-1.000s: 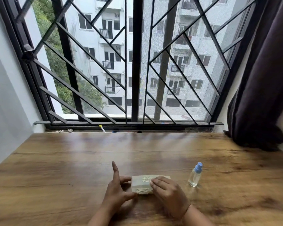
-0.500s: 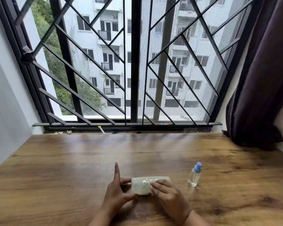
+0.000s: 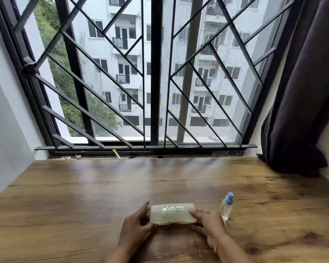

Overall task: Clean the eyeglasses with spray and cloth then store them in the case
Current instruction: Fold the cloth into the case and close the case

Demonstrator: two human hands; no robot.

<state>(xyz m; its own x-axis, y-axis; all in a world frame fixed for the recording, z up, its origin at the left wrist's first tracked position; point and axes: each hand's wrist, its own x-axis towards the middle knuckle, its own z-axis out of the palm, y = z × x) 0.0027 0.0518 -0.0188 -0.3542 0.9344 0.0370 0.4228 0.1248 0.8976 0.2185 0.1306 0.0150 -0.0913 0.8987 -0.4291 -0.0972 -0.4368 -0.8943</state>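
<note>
Head view, from the left: a pale wall meets a black window grille (image 3: 154, 73) of crossing diagonal bars, with white apartment blocks and green trees behind it. On the sill track below lies a small yellow-tipped stick (image 3: 116, 153); what it is cannot be told. A wooden table (image 3: 84, 186) runs from the sill toward the camera.

Near the front edge, the left hand (image 3: 135, 226) has its fingers straight and relaxed. They lie against the left end of the eyeglasses case (image 3: 172, 213), with the thumb touching its near left corner. The case is cream-coloured and closed, with its printed lid facing up, and it sits on the table between both hands. The right hand (image 3: 209, 223) grasps its right end, bent fingers on top and thumb at the near side; a red thread (image 3: 219, 242) circles that wrist.

Just beside the right hand stands a clear spray bottle (image 3: 226, 207) with a blue cap, upright. A dark curtain (image 3: 300, 92) hangs at the far right, its hem touching the table.
</note>
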